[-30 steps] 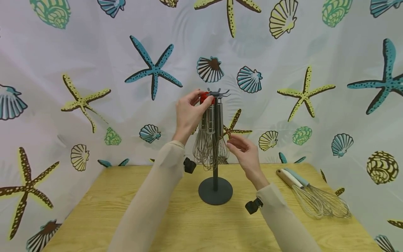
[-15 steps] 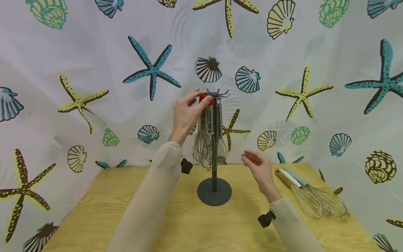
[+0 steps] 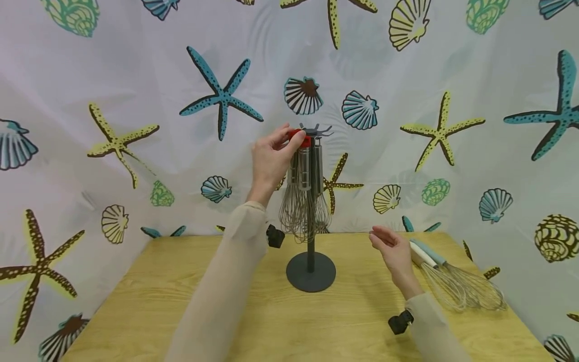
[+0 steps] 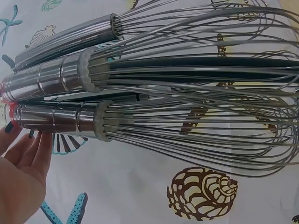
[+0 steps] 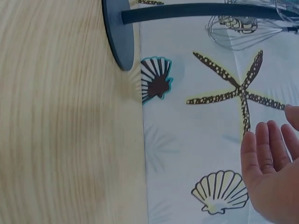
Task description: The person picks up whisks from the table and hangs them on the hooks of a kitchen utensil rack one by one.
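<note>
A dark stand (image 3: 310,271) with a round base and hooks on top bears several metal whisks, hanging with their wire loops down. My left hand (image 3: 273,158) pinches the red top of a silver-handled whisk (image 3: 304,168) at the hooks. In the left wrist view, two ribbed handles with red ends lie close together, the lower whisk (image 4: 60,116) right by my fingers; a plain-handled whisk (image 4: 65,42) hangs beyond. My right hand (image 3: 394,254) holds nothing, its fingers loosely extended, above the table right of the stand. In the right wrist view its palm (image 5: 275,186) shows bare.
Whisks lie at the table's right side, one with a white handle (image 3: 423,254), one with a blue handle (image 3: 428,251); my right hand partly covers their handle ends. The wooden table (image 3: 190,301) meets a seashell-print cloth (image 3: 371,166) behind and at the sides.
My right hand has moved away from the hanging whisks, right and down, towards the whisks on the table. The left hand stays at the red top.
</note>
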{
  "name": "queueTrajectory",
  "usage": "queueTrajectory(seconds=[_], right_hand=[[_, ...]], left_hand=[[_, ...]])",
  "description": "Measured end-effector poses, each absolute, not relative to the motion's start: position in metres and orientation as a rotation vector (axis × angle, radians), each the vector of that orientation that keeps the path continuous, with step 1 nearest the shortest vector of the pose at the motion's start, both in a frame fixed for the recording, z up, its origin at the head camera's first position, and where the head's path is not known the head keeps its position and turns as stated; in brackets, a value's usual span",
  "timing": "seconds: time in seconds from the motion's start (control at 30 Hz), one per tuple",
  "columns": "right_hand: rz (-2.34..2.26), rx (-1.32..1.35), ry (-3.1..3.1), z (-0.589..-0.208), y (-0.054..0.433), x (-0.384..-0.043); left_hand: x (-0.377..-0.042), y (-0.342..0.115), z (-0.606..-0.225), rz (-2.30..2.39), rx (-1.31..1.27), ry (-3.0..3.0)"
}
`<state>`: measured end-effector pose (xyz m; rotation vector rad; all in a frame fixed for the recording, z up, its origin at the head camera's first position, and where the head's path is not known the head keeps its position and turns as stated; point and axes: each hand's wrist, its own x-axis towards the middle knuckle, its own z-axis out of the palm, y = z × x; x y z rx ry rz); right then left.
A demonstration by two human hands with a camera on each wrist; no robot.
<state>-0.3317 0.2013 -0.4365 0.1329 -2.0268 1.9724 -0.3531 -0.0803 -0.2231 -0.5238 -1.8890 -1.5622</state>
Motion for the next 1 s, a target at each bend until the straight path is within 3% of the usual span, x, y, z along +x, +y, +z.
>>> queueTrajectory(seconds=[0.57,1.0], right_hand=[[1.764,-0.167,-2.177,-0.461,0.258,-0.347],[1.500,-0.254,-2.396,-0.453,0.287,-0.342]], left_hand=[[-0.363,-0.080,-0.226,-1.551,-0.506,-1.934],[-0.360,-0.081,-0.224,-1.557,-0.489,-1.957]])
